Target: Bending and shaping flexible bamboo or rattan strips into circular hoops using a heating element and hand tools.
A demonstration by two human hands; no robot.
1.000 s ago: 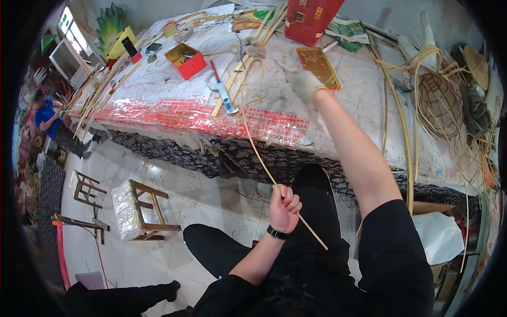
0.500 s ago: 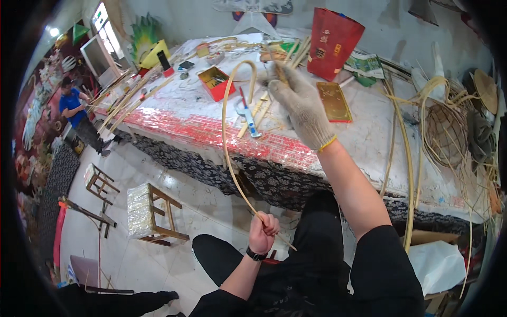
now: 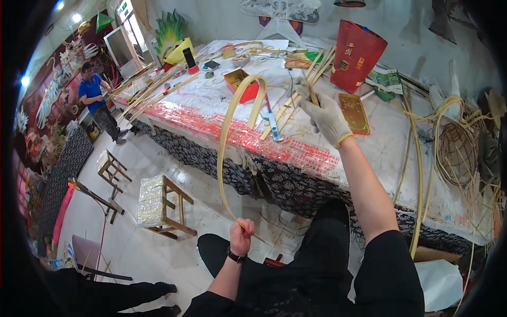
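Note:
My bare left hand (image 3: 242,235), with a black watch on its wrist, is closed around the lower end of a long bamboo strip (image 3: 223,142). Rising from that fist, the strip bends over in a hook above the table's front edge. Its free end hangs down just left of a blue-and-white tool with a red end (image 3: 272,124). A knitted beige glove covers my right hand (image 3: 325,113), which is closed around a slim brown-handled tool (image 3: 315,99) over the table. The fingers partly hide this tool, so its exact kind is unclear. The right hand is apart from the strip.
On the white-covered table (image 3: 195,113) stand a red box (image 3: 243,90), a tall red bag (image 3: 355,58) and a gold tray (image 3: 353,113). Long bamboo strips (image 3: 414,153) lean at the right. Wooden stools (image 3: 163,206) occupy the floor; another person (image 3: 95,100) stands far left.
The view has shifted, so the scene sits further right. My left hand has moved left with the strip, whose hooked end now hangs lower, nearer the table's front edge. Both hands keep their grip.

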